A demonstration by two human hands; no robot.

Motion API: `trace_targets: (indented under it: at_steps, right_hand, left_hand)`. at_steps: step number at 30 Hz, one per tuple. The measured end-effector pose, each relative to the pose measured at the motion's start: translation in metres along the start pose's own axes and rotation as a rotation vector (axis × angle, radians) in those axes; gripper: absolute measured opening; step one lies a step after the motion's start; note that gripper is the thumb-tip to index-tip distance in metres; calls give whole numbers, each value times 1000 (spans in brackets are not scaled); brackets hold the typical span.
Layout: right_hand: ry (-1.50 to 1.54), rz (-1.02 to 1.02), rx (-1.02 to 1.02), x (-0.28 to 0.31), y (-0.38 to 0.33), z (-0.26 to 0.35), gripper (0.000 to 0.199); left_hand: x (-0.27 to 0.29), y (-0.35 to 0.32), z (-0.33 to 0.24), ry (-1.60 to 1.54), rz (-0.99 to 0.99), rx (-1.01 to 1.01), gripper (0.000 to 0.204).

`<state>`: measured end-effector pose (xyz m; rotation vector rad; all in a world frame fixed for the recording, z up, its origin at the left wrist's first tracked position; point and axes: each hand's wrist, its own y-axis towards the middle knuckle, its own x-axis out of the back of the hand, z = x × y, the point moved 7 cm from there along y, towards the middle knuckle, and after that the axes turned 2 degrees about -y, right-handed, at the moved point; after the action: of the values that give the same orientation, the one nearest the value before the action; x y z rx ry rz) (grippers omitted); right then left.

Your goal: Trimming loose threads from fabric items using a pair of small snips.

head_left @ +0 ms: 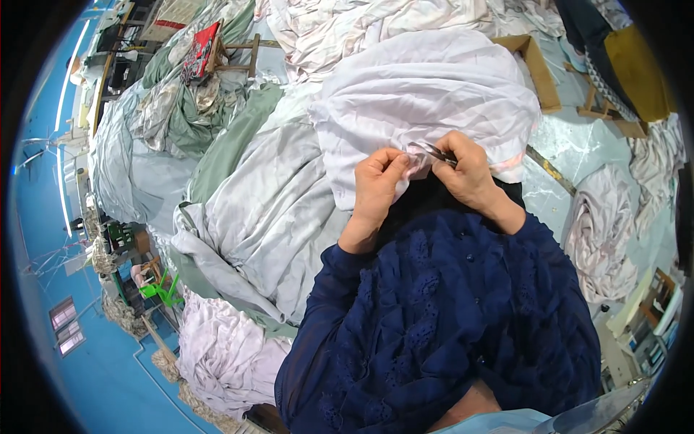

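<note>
Clearly, a soft white cloth between my two hands

My left hand (379, 177) makes a tight pinch, thumb against finger, on the near edge of the white cloth (426, 87). My right hand (468, 170) is curled around small dark scissors (439, 153), with the blade end pointing toward this pinch. How far the blades are apart, I cannot tell.

The cloth lies in front of me, its near edge just over my black lap (426, 206), and the rest spreads away in loose folds. I judge it thin, soft and a little slippery; each fold is light, but the whole piece may pull down with its weight. It is best taken by the edge, between fingertips, with some slack, because the blades could nick it.

On my left is a big grey cloth (253, 210) with a green cloth (238, 141) beside it. On my right, the shiny floor (571, 148) shows, and a brown box (543, 76) stands near the white cloth. Farther left are a green stool (165, 291) and the blue wall (130, 376).
</note>
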<state>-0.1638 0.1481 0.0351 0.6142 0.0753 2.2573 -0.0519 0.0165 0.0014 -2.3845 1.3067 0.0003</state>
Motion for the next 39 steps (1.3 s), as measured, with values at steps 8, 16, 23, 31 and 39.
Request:
trace_targets:
  at_steps: [8,16,23,31,39]
  right_hand:
    - [438,-115,-325,24,-2,-5,6]
    - [673,-466,-144,95,-4,6,3]
    - [474,-763,-118,176,-27,-17,11]
    - [137,-403,-426,169,-51,-49,14]
    - [-233,-70,-283,101,-71,-54,23]
  left_hand:
    - [11,3,-8,-54,-9,-46,11]
    - [26,1,-17,-74,-1,-43,15]
    - [39,1,-23,-18,3,49,15]
    - [36,-9,-56,648,121,-19,19]
    - [53,-19,-90,969,49,-302,14]
